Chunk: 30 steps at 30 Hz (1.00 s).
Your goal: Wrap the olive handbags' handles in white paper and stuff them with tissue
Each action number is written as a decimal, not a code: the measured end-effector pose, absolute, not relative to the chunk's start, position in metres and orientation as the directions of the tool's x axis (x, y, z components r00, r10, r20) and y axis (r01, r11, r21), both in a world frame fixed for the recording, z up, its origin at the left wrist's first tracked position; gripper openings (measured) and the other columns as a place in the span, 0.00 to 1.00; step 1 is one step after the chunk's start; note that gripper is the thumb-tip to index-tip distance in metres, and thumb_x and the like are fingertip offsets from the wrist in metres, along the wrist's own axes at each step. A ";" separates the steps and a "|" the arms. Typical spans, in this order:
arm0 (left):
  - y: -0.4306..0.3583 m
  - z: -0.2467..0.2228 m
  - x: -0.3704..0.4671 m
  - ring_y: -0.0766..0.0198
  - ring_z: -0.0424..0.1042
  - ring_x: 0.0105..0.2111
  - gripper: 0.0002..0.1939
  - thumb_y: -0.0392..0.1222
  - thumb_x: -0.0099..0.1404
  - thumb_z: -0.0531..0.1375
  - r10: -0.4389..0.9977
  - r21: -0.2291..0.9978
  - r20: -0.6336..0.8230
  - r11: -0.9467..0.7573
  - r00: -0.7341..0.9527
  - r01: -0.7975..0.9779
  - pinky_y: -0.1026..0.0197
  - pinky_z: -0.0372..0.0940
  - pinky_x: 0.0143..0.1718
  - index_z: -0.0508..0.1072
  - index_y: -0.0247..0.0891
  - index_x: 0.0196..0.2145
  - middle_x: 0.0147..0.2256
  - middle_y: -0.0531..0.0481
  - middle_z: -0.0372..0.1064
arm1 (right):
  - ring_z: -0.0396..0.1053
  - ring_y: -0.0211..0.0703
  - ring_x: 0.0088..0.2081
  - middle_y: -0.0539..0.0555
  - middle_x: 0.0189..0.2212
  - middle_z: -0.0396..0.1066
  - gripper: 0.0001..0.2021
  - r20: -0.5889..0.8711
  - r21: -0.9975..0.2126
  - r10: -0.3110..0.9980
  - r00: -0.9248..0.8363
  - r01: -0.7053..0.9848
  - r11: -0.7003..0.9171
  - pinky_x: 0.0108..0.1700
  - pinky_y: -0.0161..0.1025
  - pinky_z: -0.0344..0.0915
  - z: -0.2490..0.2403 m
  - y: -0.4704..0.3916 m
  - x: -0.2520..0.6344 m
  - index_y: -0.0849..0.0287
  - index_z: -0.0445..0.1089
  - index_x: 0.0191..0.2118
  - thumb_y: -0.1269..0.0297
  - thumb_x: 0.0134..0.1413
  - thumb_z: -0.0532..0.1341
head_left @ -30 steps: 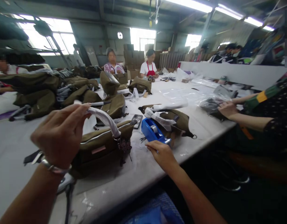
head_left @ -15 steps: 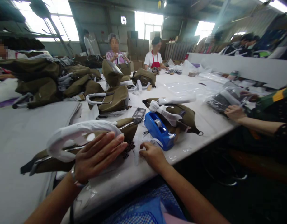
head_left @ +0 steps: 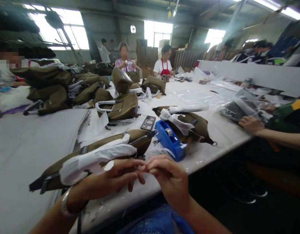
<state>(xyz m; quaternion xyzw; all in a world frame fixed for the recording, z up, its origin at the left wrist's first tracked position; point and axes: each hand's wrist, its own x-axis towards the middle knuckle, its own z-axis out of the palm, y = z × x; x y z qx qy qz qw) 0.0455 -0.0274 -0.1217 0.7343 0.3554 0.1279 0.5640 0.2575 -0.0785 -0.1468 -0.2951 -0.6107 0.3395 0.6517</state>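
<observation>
My left hand (head_left: 113, 179), a silver bracelet (head_left: 65, 202) at its wrist, reaches across in front of an olive handbag (head_left: 96, 141). Its fingers are stretched out and partly apart. The fingertips of my right hand (head_left: 170, 177) are pinched together and meet the left fingertips; anything between them is hidden or too small to make out. White wrapping covers the handles (head_left: 98, 156) of the bag, which lies on its side with its zip (head_left: 140, 137) upward. Beyond my right hand stands a blue tape dispenser (head_left: 170, 140) with a clear roll.
Another olive handbag (head_left: 189, 122) lies behind the dispenser, beside a dark phone (head_left: 148, 123). More bags (head_left: 49, 94) are piled at the left. At the right, a co-worker's hand (head_left: 251, 125) touches a plastic-wrapped item (head_left: 240, 109). The table edge (head_left: 213, 156) runs along the right.
My right hand has lifted from the table beside the dispenser to my left fingertips. The left hand has turned and lowered, and the wrapped handles now lie flatter. The view has shifted slightly.
</observation>
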 end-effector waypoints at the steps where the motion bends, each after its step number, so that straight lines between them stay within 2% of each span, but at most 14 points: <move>1: -0.028 -0.124 0.043 0.67 0.72 0.30 0.19 0.50 0.72 0.59 0.664 0.920 -0.235 -0.085 0.710 0.384 0.71 0.65 0.25 0.74 0.43 0.57 0.36 0.50 0.78 | 0.78 0.40 0.39 0.50 0.37 0.78 0.06 0.534 -0.830 0.844 0.048 -0.158 0.535 0.44 0.37 0.76 -0.146 -0.076 0.262 0.52 0.77 0.40 0.71 0.64 0.65; 3: -0.029 -0.127 0.039 0.67 0.71 0.29 0.16 0.52 0.72 0.58 0.686 0.909 -0.266 -0.056 0.678 0.414 0.70 0.64 0.25 0.78 0.42 0.50 0.34 0.50 0.77 | 0.78 0.38 0.36 0.49 0.36 0.78 0.03 0.408 -0.871 0.909 0.082 -0.265 0.415 0.41 0.36 0.76 -0.152 -0.071 0.274 0.51 0.77 0.39 0.66 0.65 0.65; 5: -0.030 -0.127 0.035 0.67 0.70 0.27 0.17 0.54 0.72 0.57 0.730 0.883 -0.257 -0.090 0.634 0.461 0.70 0.63 0.24 0.80 0.41 0.44 0.30 0.51 0.76 | 0.77 0.39 0.33 0.50 0.33 0.78 0.04 0.309 -0.911 0.942 0.130 -0.246 0.332 0.37 0.35 0.76 -0.160 -0.068 0.285 0.52 0.77 0.41 0.62 0.66 0.64; 7: -0.031 -0.124 0.035 0.67 0.71 0.27 0.17 0.53 0.73 0.57 0.780 0.839 -0.178 -0.198 0.600 0.507 0.69 0.64 0.26 0.81 0.42 0.40 0.28 0.52 0.76 | 0.76 0.38 0.30 0.50 0.32 0.78 0.07 0.289 -0.946 0.927 0.241 -0.075 0.314 0.33 0.35 0.74 -0.164 -0.070 0.293 0.51 0.76 0.48 0.62 0.67 0.63; 9: -0.032 -0.122 0.037 0.67 0.73 0.28 0.16 0.51 0.74 0.56 0.803 0.758 -0.083 -0.334 0.590 0.561 0.67 0.66 0.31 0.81 0.43 0.36 0.28 0.54 0.76 | 0.76 0.40 0.32 0.53 0.39 0.79 0.15 0.445 -0.895 0.840 0.312 0.189 0.404 0.34 0.36 0.75 -0.165 -0.077 0.294 0.49 0.72 0.56 0.66 0.66 0.64; 11: -0.035 -0.126 0.040 0.67 0.74 0.28 0.16 0.49 0.74 0.56 0.799 0.652 0.021 -0.467 0.602 0.597 0.66 0.68 0.34 0.81 0.44 0.34 0.28 0.55 0.76 | 0.78 0.44 0.41 0.55 0.49 0.78 0.23 0.664 -0.722 0.729 0.169 0.401 0.564 0.43 0.40 0.77 -0.164 -0.083 0.288 0.45 0.68 0.61 0.71 0.64 0.64; 12: -0.037 -0.130 0.041 0.66 0.76 0.29 0.15 0.49 0.74 0.57 0.793 0.599 0.078 -0.522 0.605 0.607 0.65 0.69 0.36 0.81 0.45 0.35 0.29 0.55 0.77 | 0.78 0.46 0.47 0.56 0.52 0.77 0.24 0.727 -0.630 0.686 0.043 0.440 0.640 0.48 0.43 0.77 -0.164 -0.085 0.283 0.44 0.67 0.63 0.72 0.64 0.64; 13: -0.038 -0.135 0.041 0.64 0.77 0.32 0.14 0.49 0.73 0.57 0.790 0.554 0.138 -0.561 0.597 0.615 0.63 0.70 0.38 0.81 0.45 0.37 0.32 0.53 0.79 | 0.77 0.47 0.51 0.56 0.54 0.76 0.25 0.745 -0.567 0.662 -0.082 0.444 0.694 0.52 0.44 0.76 -0.166 -0.085 0.278 0.44 0.67 0.63 0.73 0.64 0.63; 15: -0.041 -0.144 0.041 0.59 0.79 0.40 0.14 0.52 0.72 0.58 0.797 0.497 0.242 -0.592 0.554 0.634 0.58 0.72 0.45 0.81 0.43 0.42 0.39 0.49 0.81 | 0.77 0.47 0.51 0.57 0.51 0.78 0.22 0.702 -0.549 0.673 -0.233 0.425 0.720 0.52 0.42 0.76 -0.173 -0.082 0.267 0.48 0.68 0.63 0.72 0.66 0.62; 17: -0.043 -0.148 0.040 0.57 0.79 0.44 0.15 0.53 0.71 0.59 0.808 0.482 0.273 -0.585 0.523 0.652 0.56 0.71 0.49 0.80 0.43 0.45 0.43 0.47 0.81 | 0.79 0.45 0.45 0.57 0.45 0.80 0.16 0.648 -0.589 0.710 -0.276 0.409 0.697 0.47 0.38 0.77 -0.184 -0.074 0.261 0.52 0.73 0.58 0.71 0.68 0.59; 19: -0.042 -0.146 0.041 0.60 0.80 0.41 0.12 0.51 0.72 0.59 0.810 0.483 0.256 -0.581 0.528 0.656 0.60 0.72 0.47 0.80 0.45 0.44 0.41 0.51 0.81 | 0.80 0.42 0.40 0.55 0.39 0.80 0.13 0.610 -0.635 0.745 -0.270 0.395 0.664 0.42 0.36 0.77 -0.194 -0.066 0.262 0.54 0.77 0.51 0.71 0.69 0.58; 22: -0.041 -0.139 0.045 0.63 0.80 0.38 0.11 0.50 0.73 0.59 0.847 0.487 0.285 -0.531 0.448 0.694 0.63 0.72 0.44 0.79 0.45 0.41 0.39 0.54 0.81 | 0.78 0.40 0.35 0.52 0.35 0.80 0.10 0.586 -0.713 0.797 -0.149 0.374 0.593 0.40 0.34 0.75 -0.202 -0.055 0.271 0.54 0.79 0.44 0.73 0.66 0.60; 27: -0.050 -0.151 0.062 0.56 0.80 0.35 0.21 0.57 0.70 0.61 0.893 0.409 0.443 -0.281 0.080 0.868 0.56 0.73 0.39 0.73 0.40 0.51 0.42 0.48 0.79 | 0.79 0.43 0.43 0.53 0.41 0.81 0.08 0.589 -0.764 0.806 0.059 0.369 0.530 0.50 0.39 0.74 -0.207 -0.039 0.284 0.53 0.80 0.42 0.71 0.64 0.64; 30: -0.053 -0.162 0.075 0.51 0.79 0.39 0.25 0.60 0.67 0.63 0.861 0.292 0.508 -0.182 0.009 0.939 0.53 0.72 0.39 0.70 0.40 0.53 0.44 0.45 0.77 | 0.78 0.46 0.49 0.54 0.46 0.80 0.06 0.523 -0.827 0.850 0.058 0.277 0.490 0.55 0.43 0.72 -0.210 -0.027 0.279 0.52 0.80 0.41 0.68 0.64 0.65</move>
